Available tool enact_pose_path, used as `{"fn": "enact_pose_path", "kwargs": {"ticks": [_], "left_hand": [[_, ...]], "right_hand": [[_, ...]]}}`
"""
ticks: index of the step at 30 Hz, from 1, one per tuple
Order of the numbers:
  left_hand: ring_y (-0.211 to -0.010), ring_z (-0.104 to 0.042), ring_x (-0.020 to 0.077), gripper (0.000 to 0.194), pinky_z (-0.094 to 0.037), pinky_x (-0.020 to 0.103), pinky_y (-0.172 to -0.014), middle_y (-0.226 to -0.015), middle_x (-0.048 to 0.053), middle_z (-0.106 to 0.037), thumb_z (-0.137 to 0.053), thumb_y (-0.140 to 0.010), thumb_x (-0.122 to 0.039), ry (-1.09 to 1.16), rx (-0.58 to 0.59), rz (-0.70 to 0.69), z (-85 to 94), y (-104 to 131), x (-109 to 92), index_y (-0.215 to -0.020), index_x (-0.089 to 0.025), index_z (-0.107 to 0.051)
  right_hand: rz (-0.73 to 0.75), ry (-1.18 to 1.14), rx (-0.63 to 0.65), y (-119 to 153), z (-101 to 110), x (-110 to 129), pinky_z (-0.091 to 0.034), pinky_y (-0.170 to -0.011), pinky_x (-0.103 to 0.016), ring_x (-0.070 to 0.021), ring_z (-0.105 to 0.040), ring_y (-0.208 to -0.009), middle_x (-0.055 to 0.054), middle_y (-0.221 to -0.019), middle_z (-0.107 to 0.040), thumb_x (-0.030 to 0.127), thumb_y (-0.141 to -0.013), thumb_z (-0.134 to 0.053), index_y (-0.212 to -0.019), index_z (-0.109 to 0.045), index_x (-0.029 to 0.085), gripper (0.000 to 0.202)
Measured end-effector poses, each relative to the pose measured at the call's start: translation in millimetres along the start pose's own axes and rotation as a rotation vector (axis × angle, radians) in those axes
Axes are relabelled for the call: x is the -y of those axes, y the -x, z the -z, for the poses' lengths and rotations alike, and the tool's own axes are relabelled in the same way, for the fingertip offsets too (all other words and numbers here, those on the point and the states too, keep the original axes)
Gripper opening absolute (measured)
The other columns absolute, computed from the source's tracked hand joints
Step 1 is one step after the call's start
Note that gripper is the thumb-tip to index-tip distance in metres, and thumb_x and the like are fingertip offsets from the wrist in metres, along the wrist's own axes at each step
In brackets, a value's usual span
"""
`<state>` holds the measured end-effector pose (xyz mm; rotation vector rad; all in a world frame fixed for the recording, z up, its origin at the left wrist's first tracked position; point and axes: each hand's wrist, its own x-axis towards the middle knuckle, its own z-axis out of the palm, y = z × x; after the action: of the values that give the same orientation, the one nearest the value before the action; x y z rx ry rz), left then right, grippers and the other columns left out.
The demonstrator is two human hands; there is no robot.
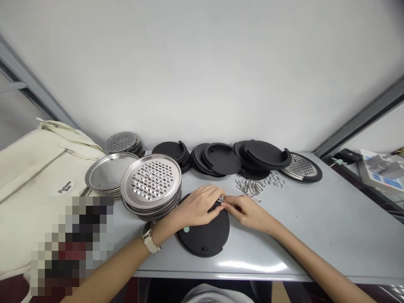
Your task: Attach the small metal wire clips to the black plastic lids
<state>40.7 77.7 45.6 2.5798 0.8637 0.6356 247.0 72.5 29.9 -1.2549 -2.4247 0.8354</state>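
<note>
A black round disc (205, 233) lies on the table in front of me, with a pale green dot and a small slot on its upper face. Across its far part my left hand (202, 206) is closed, its fingers bent over the disc's edge and its thumb pressing down. My right hand (248, 212) pinches a small silver metal clip (221, 200) at that far edge, against the left fingertips. The clip's far end is hidden by the fingers. Beyond the right hand lie several loose metal clips (251, 186) and small metal rings (275, 180).
Round metal grater plates (151, 182) are stacked at left, beside plain metal discs (112, 170) and darker grater plates (123, 143). Black round holders (222, 158) stand along the wall. A grater in a black holder (301, 167) lies at right. A cream bag (41, 176) occupies the left.
</note>
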Motion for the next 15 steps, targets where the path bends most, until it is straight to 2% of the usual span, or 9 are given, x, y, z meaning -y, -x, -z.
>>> {"fn": "enact_pose_path", "kwargs": {"ticks": [8, 15], "left_hand": [[-0.100, -0.053, 0.0213, 0.019, -0.044, 0.036, -0.088, -0.103, 0.008, -0.056, -0.043, -0.092, -0.021, -0.079, 0.010, -0.050, -0.1, -2.1, -0.9, -0.111, -0.017, -0.045], [-0.102, -0.053, 0.0215, 0.023, -0.043, 0.037, -0.090, -0.105, 0.007, -0.056, -0.044, -0.092, -0.022, -0.054, 0.025, -0.023, -0.4, -2.4, 0.0, -0.114, -0.018, -0.043]], "right_hand": [[-0.040, -0.085, -0.023, -1.6, -2.4, 1.8, -0.031, -0.053, -0.022, -0.0113, -0.041, -0.053, 0.003, -0.058, -0.046, 0.043, -0.097, -0.032, -0.070, -0.050, 0.018, 0.041], [-0.017, -0.085, -0.016, 1.1, -0.2, 3.2, -0.036, -0.059, -0.024, -0.0132, -0.049, -0.059, 0.002, -0.065, -0.052, 0.029, -0.096, -0.033, -0.074, -0.049, 0.020, 0.029]]}}
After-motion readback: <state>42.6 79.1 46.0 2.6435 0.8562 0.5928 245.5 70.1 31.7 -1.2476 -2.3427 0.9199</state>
